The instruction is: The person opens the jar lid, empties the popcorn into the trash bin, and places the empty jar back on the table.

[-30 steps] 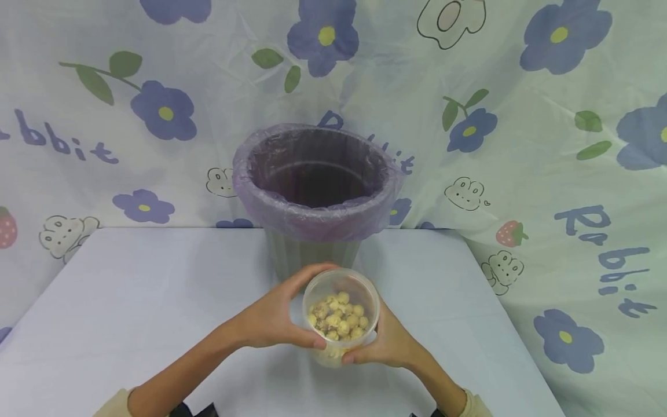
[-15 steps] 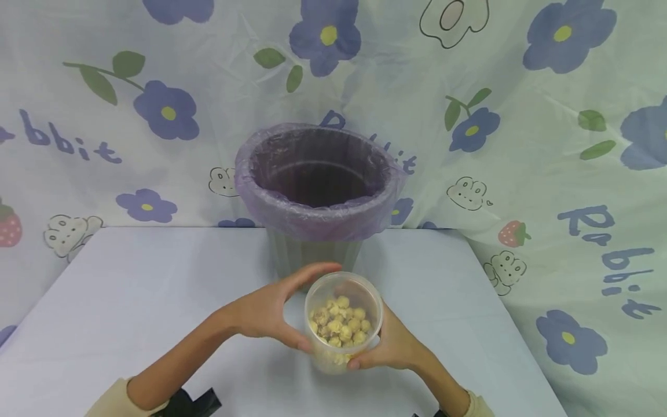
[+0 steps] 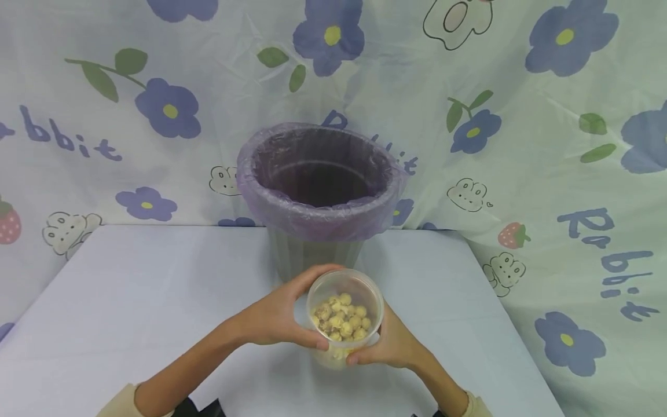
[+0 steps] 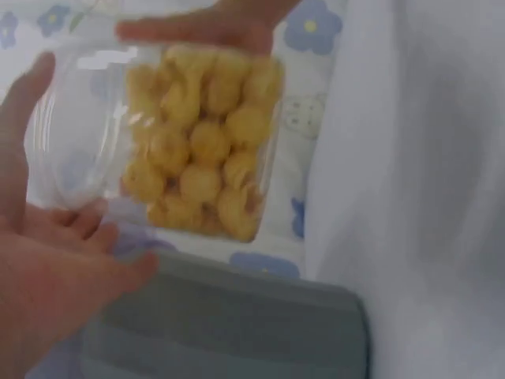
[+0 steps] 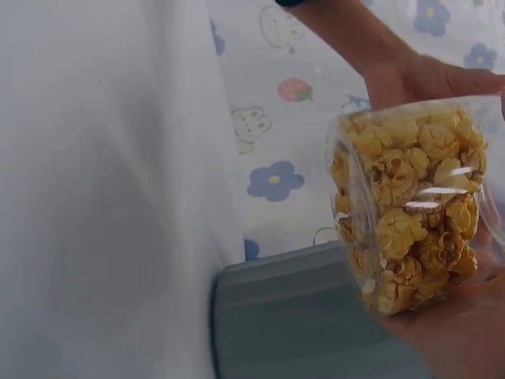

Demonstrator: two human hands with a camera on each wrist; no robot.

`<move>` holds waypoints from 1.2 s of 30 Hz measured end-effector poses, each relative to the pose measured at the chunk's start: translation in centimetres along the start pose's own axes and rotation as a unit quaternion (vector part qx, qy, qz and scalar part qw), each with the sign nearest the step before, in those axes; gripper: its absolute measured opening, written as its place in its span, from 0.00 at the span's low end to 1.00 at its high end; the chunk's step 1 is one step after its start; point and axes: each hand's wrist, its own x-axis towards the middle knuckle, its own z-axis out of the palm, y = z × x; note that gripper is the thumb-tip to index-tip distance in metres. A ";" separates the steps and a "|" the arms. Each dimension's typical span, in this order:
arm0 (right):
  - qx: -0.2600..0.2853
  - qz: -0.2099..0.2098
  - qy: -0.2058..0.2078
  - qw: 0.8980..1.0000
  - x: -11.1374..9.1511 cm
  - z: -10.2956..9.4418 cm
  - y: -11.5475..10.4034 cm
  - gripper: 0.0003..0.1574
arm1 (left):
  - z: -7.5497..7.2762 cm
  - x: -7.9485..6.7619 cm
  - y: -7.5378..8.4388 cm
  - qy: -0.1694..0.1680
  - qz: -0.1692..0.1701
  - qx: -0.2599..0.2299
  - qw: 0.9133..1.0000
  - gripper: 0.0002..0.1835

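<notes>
Clear container [image 3: 354,284]: held between both hands above the white table [image 3: 156,289], in front of the bin; round, with the rimmed end up and facing the head camera.
Popcorn [image 5: 418,213]: rounded, yellow to golden-brown pieces, packed against the bottom and visible through the wall, with bare space below the rim.
Left hand [image 3: 276,313]: grips around the rim, thumb at the near edge, fingers arched behind the far edge, palm apart from the wall; exact contact of the rear fingertips impossible to tell.
Right hand [image 3: 388,344]: holds the opposite side, thumb bent across the near wall, other fingers mostly hidden behind in the head view.
Bin [image 3: 312,258]: grey-green, standing upright on the table, purple liner [image 3: 323,223] folded over the mouth.
Backdrop [image 3: 224,116]: pale cloth with blue flowers, rabbits, strawberries and lettering.
</notes>
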 end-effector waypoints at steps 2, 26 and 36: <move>-0.002 0.000 0.006 1.000 0.1 -0.1 0.0 0.66 | 0.6 -0.2 0.1 0.027 -0.001 0.004 1.000 0.53; -0.009 -0.011 0.003 1.000 0.1 0.1 0.6 0.67 | 0.3 0.0 -0.6 0.010 0.021 0.009 1.000 0.52; -0.039 -0.032 0.033 0.998 0.4 0.0 0.9 0.71 | 2.5 -0.4 0.0 0.126 0.015 0.061 0.990 0.52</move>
